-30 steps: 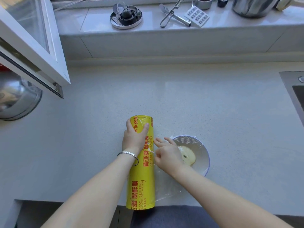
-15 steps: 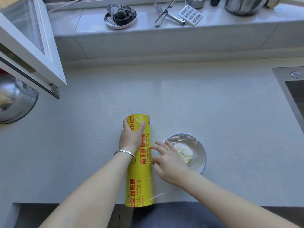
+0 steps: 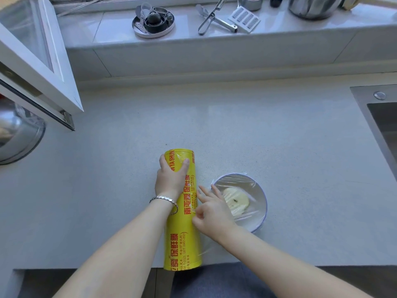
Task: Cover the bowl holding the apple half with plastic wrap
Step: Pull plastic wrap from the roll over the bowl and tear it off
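Note:
A white bowl [image 3: 263, 196] with a blue rim sits on the grey counter near its front edge. An apple half [image 3: 237, 201] lies in it, cut face up. Clear plastic wrap [image 3: 247, 183] stretches over the bowl's top and runs left to the yellow roll [image 3: 182, 239], which lies lengthwise beside the bowl. My left hand [image 3: 170, 179] grips the roll near its far end. My right hand [image 3: 214, 214] rests on the film between roll and bowl, with two fingers stretched forward and the thumb bent against the roll.
A steel sink [image 3: 382, 125] is set into the counter at the right. A large metal bowl [image 3: 19, 134] sits at the far left under an open window frame [image 3: 43, 67]. The back ledge holds tongs [image 3: 212, 18], a grater [image 3: 245, 18] and a round tray [image 3: 153, 22].
My right hand pinched the film beside the roll a second ago, then spread its fingers over it. The left hand has stayed on the roll. The view shifted slightly.

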`<state>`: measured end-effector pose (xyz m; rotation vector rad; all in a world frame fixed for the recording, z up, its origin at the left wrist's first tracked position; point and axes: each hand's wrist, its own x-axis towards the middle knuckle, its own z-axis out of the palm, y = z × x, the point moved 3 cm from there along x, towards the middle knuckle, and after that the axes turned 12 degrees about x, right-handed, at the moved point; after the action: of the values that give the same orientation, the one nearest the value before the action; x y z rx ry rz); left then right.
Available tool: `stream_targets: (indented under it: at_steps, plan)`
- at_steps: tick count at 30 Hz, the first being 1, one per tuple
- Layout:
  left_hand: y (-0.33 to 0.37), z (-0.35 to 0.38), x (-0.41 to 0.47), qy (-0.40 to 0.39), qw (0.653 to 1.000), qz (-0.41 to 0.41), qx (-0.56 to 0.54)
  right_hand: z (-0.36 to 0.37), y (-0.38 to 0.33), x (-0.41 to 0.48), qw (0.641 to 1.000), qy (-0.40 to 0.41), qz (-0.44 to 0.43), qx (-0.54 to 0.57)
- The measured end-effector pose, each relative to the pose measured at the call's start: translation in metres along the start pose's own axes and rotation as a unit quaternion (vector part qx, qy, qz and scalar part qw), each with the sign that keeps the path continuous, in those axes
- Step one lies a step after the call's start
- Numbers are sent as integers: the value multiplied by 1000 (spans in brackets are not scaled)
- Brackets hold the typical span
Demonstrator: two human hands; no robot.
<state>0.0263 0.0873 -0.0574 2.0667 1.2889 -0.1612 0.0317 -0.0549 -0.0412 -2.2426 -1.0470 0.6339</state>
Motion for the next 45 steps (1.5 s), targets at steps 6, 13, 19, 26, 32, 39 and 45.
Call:
stream_targets:
  at_steps: [6,13,19,26,32,39,45]
  plan:
    - [-3,-2,-1,-3,1000,-2,-19,-6,7,-5,999,-2,-15,-46]
    - [-5,-4,-1,-10,999,-2,-50,-6,-2,-24,998,18,-40,-53]
    - [-2,-10,-7,8,998,7,-63,-2,0,-34,995,-76,-47,46]
    - [-32,-3,-42,-50,998,37,24,0,-8,-31,993,-108,-15,38]
    - [-52,6,-64,-61,997,-12,-38,5,-7,-25,994,-91,-11,65]
    - [-46,10,-67,-39,999,-19,14,10,3,-24,999,0,-49,-7]
    - [-49,7,-67,-49,999,-13,-18,6,9,-34,999,34,-40,-6]
